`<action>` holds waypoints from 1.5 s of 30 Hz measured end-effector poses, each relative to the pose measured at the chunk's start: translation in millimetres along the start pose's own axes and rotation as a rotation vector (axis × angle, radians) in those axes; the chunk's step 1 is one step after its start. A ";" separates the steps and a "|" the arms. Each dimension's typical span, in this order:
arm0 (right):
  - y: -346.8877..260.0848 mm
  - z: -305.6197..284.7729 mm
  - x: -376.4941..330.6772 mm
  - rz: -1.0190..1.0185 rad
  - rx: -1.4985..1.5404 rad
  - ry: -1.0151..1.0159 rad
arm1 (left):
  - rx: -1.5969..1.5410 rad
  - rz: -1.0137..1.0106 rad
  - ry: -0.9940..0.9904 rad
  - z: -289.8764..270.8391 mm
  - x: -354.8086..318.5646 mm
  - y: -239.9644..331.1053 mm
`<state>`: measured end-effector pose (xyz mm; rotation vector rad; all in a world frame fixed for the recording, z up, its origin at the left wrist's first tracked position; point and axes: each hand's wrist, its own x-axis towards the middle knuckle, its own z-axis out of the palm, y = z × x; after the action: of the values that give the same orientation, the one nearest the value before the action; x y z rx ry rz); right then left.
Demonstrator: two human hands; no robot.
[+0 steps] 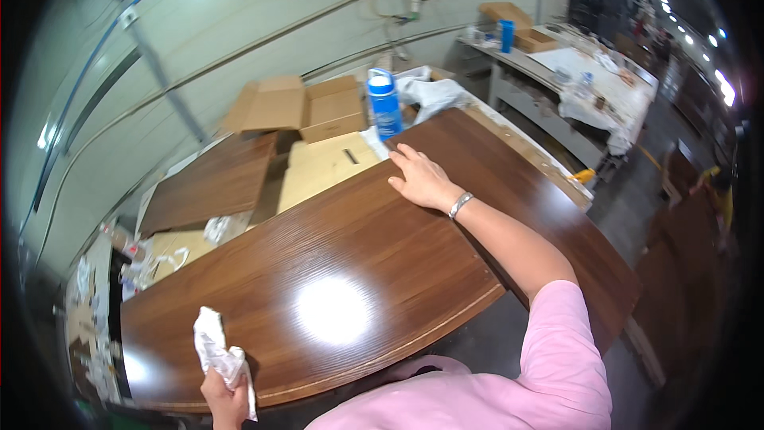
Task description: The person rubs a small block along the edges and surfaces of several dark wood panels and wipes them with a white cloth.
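A: Starting at our left. What do we log for the left hand (225,400)?

B: It is clenched around a crumpled white cloth (215,350), low at the near left edge of the frame. The cloth sticks up out of the fist and lies against the near edge of the glossy brown wood panel (358,255).

A: The panel itself?

B: Large, dark walnut colour, lying flat across the middle of the view, with a bright lamp reflection near its centre. Beyond its left part we note a second, smaller brown panel (211,183) resting on flattened cardboard (322,167), well apart from the cloth. An open cardboard box (298,107) stands behind that, by the wall.

A: Moving right?

B: A blue spray can (384,103) with a white cap stands upright just past the panel's far edge. Near it, our right hand (422,179) lies flat on the panel, fingers spread, grasping nothing; a bracelet sits on the wrist. Far right, a cluttered workbench (589,87) draped in white.
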<state>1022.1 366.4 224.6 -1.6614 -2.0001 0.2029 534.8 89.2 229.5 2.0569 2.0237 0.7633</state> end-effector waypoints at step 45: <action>99.9 -88.2 -237.5 0.801 0.633 0.628 | -1.444 -0.797 0.127 -10.3 -137.9 4.8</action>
<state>1176.7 145.6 185.3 -1.6984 -0.6486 0.4654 540.4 -47.2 206.8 0.3805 1.2842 1.4651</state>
